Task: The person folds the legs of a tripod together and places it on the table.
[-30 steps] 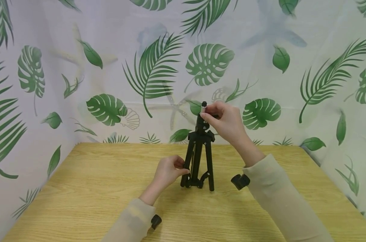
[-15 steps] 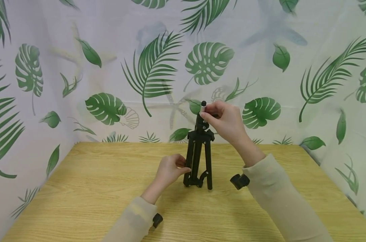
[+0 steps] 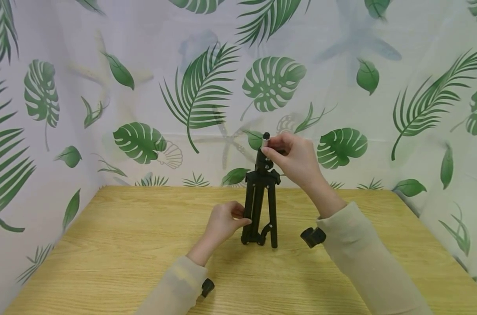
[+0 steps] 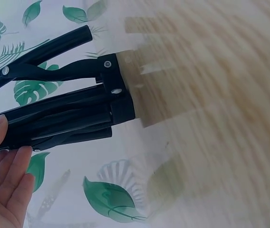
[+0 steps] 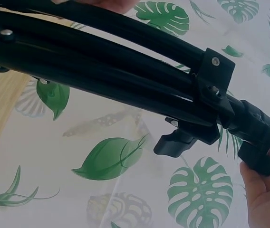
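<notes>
A black tripod (image 3: 257, 203) stands upright above the wooden table, its legs mostly folded in. My right hand (image 3: 295, 158) pinches the top of its centre post, where a silver section and black tip show. Lower down, my left hand (image 3: 222, 221) holds the left leg between thumb and fingers. In the left wrist view, the bottom bracket (image 4: 120, 90) joins the folded legs, while one leg (image 4: 54, 47) angles outward. The right wrist view shows a black knob (image 5: 175, 144) under the collar and another block-shaped knob (image 5: 258, 157) beside my fingers.
The wooden table (image 3: 116, 245) spreads out beneath both hands. Behind it hangs a white cloth (image 3: 207, 26) printed with green leaves, which also covers both sides. Black wrist mounts (image 3: 313, 237) sit on both sleeves.
The tripod's left leg has swung inward against the centre column, and my left hand has shifted slightly right with it. My right hand keeps its hold on the top.
</notes>
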### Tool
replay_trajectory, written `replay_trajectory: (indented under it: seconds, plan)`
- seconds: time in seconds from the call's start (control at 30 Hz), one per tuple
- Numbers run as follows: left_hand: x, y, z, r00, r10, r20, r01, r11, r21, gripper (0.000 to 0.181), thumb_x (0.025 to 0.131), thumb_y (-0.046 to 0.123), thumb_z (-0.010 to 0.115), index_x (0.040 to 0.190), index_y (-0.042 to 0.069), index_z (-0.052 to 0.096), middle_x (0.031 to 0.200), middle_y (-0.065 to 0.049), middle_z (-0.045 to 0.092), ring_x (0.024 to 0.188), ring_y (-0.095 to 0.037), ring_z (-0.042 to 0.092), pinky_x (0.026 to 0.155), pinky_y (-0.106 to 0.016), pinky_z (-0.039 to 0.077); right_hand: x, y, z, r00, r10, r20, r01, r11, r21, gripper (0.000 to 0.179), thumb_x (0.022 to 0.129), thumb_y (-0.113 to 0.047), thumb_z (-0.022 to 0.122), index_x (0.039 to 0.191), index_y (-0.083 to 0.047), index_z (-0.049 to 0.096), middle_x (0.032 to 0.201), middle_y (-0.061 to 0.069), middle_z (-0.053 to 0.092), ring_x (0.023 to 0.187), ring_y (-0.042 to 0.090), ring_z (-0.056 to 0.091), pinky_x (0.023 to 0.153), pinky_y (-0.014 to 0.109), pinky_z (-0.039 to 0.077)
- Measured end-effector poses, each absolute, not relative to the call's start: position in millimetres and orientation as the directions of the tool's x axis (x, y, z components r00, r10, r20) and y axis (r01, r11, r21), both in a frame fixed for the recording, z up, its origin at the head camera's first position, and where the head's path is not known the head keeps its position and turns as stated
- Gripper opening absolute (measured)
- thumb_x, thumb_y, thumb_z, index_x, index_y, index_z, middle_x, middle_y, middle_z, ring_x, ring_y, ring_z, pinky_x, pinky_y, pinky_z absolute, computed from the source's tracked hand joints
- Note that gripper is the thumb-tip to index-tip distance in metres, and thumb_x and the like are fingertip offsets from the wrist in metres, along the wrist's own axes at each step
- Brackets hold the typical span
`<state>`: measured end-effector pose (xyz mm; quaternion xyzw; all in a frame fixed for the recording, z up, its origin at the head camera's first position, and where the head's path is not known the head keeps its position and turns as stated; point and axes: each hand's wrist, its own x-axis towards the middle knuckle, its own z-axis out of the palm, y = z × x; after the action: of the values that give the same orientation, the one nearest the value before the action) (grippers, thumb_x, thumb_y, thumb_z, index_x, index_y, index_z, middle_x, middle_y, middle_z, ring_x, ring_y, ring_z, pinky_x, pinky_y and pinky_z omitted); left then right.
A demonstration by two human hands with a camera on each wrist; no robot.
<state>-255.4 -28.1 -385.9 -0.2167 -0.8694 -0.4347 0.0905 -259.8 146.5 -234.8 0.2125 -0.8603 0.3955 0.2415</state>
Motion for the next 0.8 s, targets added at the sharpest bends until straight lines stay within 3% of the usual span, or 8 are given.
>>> replay_trajectory:
  seconds: [0.8]
  plan:
    - [-260.4, -29.4, -385.9, -0.927, 0.292, 0.235, 0.36, 0.515, 0.778, 0.022, 0.074, 0.02, 0.073, 0.086, 0.003, 0.066, 0.079, -0.003, 0.064, 0.07, -0.014, 0.06, 0.059, -0.024, 0.047, -261.9, 147.6, -232.7, -0.819, -0.18, 0.545, -0.531, 0.598, -0.6, 0.018, 0.083, -0.017, 0.064, 0.092, -0.001, 0.063, 0.09, 0.011, 0.064, 0.08, 0.02, 0.061, 0.068, 0.034, 0.049]
